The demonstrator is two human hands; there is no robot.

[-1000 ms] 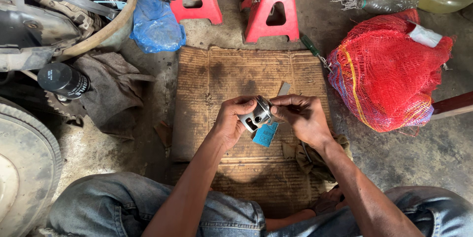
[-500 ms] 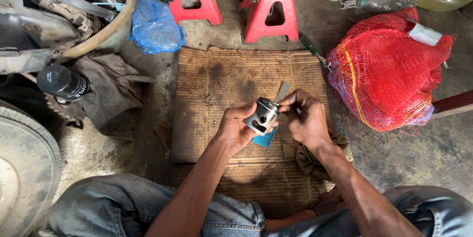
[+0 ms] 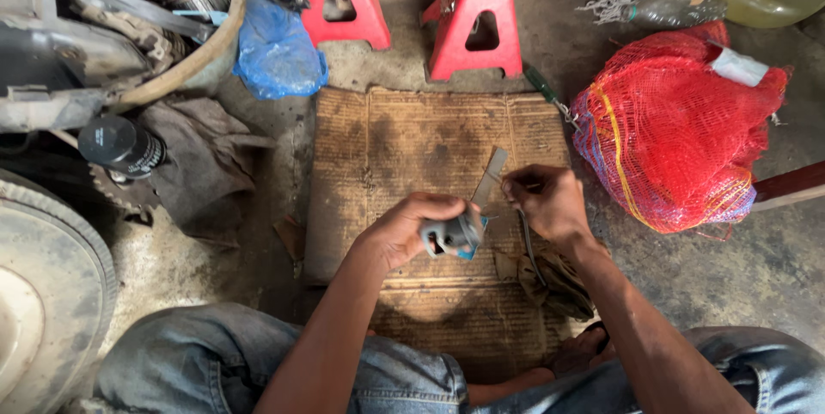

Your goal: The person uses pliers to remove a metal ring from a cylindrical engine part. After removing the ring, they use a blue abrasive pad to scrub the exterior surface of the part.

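Seated at the near edge of a stained cardboard mat point(image 3: 412, 147), a person grips a small grey metal part point(image 3: 451, 233) in the left hand point(image 3: 412, 229), fingers curled around it, above the mat's middle. The right hand point(image 3: 546, 203), wrist bent inward, pinches a thin metal strip point(image 3: 490, 177) beside it. Working well here likely means holding the part steady and guiding the strip slowly.

Red stands point(image 3: 475, 18), red net sack point(image 3: 670, 139), brown ribbed cardboard point(image 3: 412, 143).
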